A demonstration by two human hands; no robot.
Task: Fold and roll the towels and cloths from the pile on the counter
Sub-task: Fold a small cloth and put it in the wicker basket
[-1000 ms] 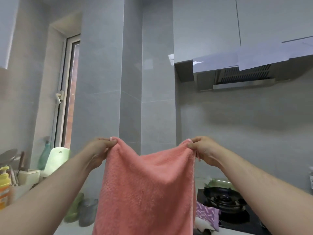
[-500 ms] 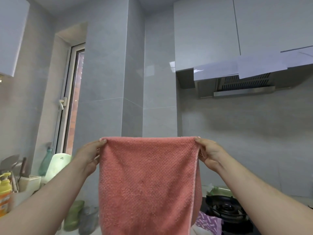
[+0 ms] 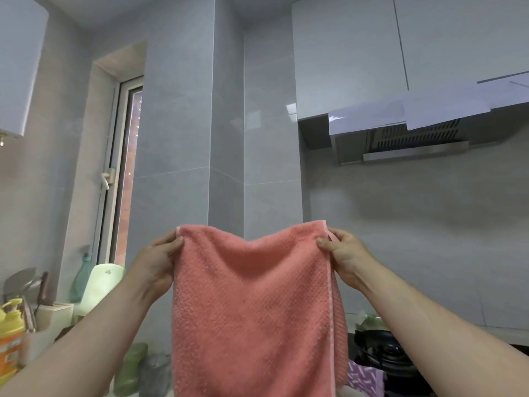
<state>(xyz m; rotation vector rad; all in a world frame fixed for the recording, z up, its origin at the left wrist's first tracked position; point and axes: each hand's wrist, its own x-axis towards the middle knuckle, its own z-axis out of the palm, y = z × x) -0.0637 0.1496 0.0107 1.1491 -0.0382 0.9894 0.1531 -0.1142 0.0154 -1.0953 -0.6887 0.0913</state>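
A salmon-pink towel [image 3: 252, 310] hangs in the air in front of me, doubled over, its lower part running off the bottom of the view. My left hand [image 3: 156, 263] pinches its top left corner and my right hand [image 3: 345, 255] pinches its top right corner. The top edge sags in a shallow dip between the two hands. A purple patterned cloth [image 3: 363, 378] peeks out low at the right behind the towel. The counter and the pile are hidden.
A gas hob [image 3: 383, 351] sits low at the right under the range hood [image 3: 406, 138]. At the left stand a yellow pump bottle [image 3: 10, 330], a knife block [image 3: 48, 313], a pale green board [image 3: 100, 285] and glass jars [image 3: 134, 365]. A window [image 3: 126, 173] is behind.
The hands came slightly closer together, so the towel's top edge, taut half a second ago, now sags in the middle. The camera tilted a little upward.
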